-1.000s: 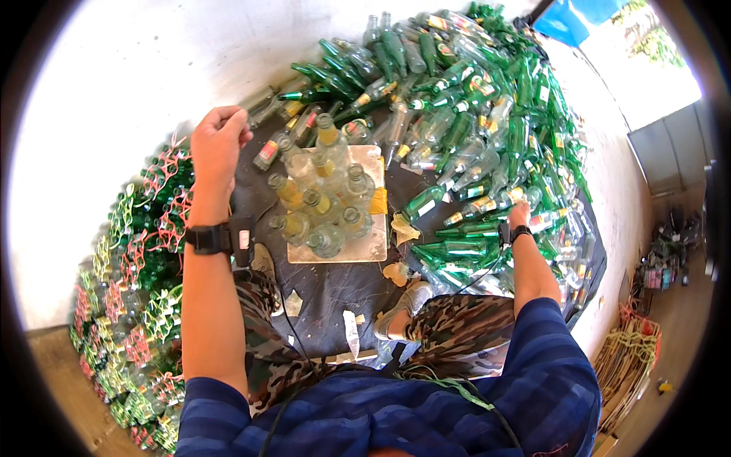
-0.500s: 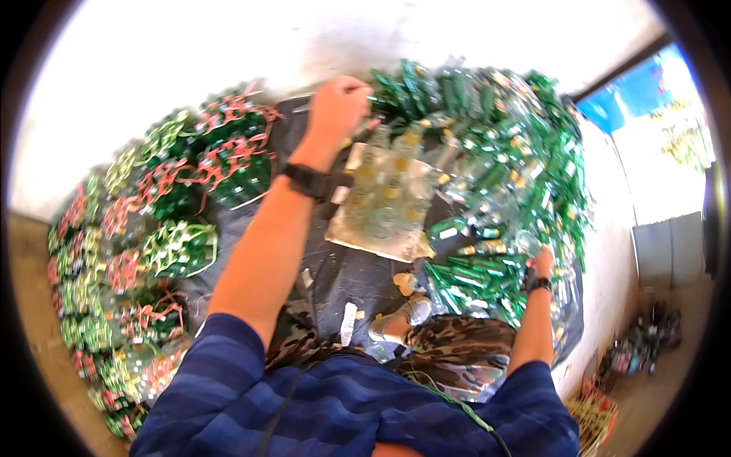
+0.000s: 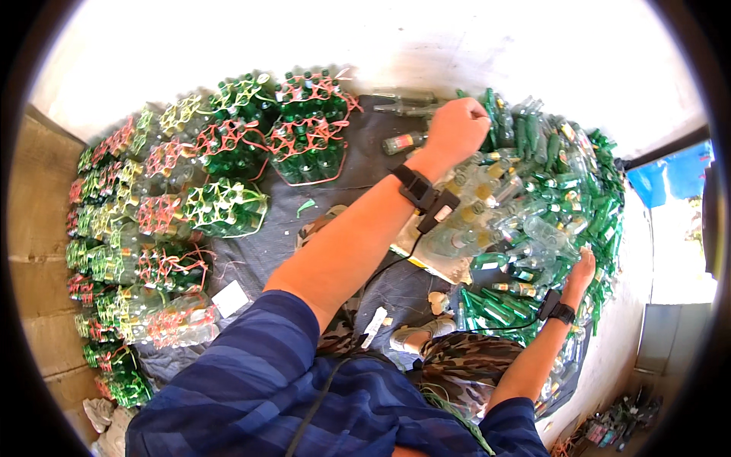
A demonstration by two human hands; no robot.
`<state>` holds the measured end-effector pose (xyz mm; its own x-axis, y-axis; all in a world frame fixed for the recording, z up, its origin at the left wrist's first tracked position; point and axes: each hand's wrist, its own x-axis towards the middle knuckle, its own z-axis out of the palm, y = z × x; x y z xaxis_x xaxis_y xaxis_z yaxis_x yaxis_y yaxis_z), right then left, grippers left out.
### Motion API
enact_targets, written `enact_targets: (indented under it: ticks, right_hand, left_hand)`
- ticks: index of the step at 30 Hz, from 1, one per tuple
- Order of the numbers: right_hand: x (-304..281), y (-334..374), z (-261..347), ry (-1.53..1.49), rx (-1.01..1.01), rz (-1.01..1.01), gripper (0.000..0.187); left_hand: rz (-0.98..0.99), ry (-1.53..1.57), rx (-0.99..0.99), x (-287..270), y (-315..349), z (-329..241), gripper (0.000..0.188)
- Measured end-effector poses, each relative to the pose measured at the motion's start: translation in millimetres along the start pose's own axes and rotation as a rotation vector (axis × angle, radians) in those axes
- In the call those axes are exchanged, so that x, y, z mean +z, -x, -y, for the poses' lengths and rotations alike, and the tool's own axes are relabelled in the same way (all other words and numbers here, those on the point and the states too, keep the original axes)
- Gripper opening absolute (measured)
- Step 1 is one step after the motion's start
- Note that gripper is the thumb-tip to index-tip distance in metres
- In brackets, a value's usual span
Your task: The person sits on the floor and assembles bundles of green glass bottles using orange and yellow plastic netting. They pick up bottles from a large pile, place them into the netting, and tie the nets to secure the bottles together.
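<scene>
My left hand (image 3: 459,128) is closed above the near end of the green bottles by the far wall; what its fingers hold, if anything, is hidden. Near it on the dark sheet lies a clear bottle with a red label (image 3: 404,142). At the right, my right hand (image 3: 581,274) is closed at the narrow end of a clear glass bottle (image 3: 550,233), over the heap of loose green and clear bottles (image 3: 567,183). Between my arms, a group of clear bottles (image 3: 458,242) stands close together on a cardboard sheet (image 3: 449,268), partly behind my left wrist.
Bundles of upright bottles tied with red and light-green strips (image 3: 227,206) fill the left side. A dark sheet (image 3: 259,263) covers the floor. A white wall (image 3: 320,38) rises behind. My shoe (image 3: 422,335) stands beside the loose bottles. Cables run from both wrist devices.
The view has swung left, so the scene sits further right and more of the tied bundles show. My left hand remains closed near the far bottles; my right hand is over the right-hand heap.
</scene>
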<state>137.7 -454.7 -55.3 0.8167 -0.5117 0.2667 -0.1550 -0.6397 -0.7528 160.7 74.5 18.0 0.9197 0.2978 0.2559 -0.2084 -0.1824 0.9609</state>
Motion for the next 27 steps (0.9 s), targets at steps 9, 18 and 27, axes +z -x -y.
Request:
enact_targets:
  ticks: [9, 18, 27]
  right_hand:
    - [62, -2, 59, 0.396, -0.219, 0.192, 0.043]
    - [90, 12, 85, 0.47, -0.301, 0.201, 0.044]
    - [109, -11, 58, 0.501, -0.29, 0.272, 0.042]
  left_hand:
    - [-0.021, -0.08, 0.043, -4, 6, -10, 0.018]
    - [-0.033, -0.07, 0.074, 2, 5, -7, 0.016]
    - [-0.047, -0.054, 0.022, 0, 8, -11, 0.015]
